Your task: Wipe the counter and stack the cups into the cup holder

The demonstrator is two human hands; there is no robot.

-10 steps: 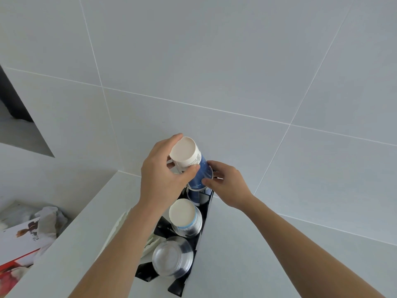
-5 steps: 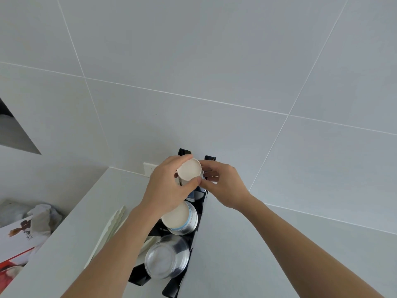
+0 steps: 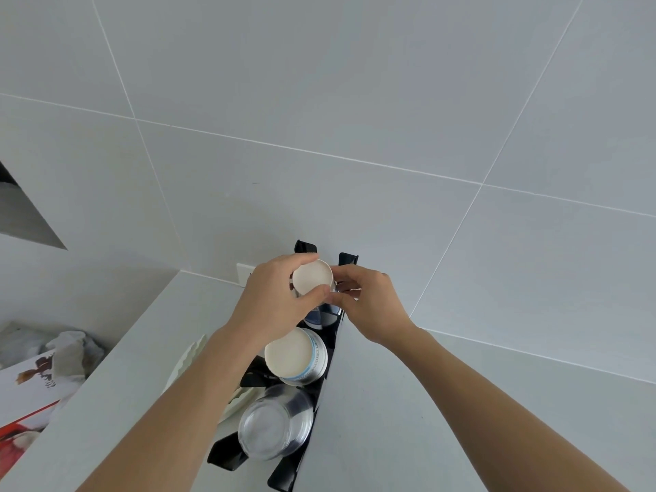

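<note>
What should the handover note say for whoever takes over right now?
Left hand: gripping the upside-down paper cup over the far slot of the black cup holder.
Right hand: fingertips at the rim of the blue cup below it; actual grip cannot be told.
Already in the holder: a paper cup stack in the middle slot and a clear cup in the near slot, both upside down.
Left: seat the held cup and let go. Whether the counter has been wiped cannot be told.

No legible text. Fine print rings the paper cup (image 3: 297,360), too small to read. Printed box (image 3: 26,392) at left: graphics only, no readable words.
</note>
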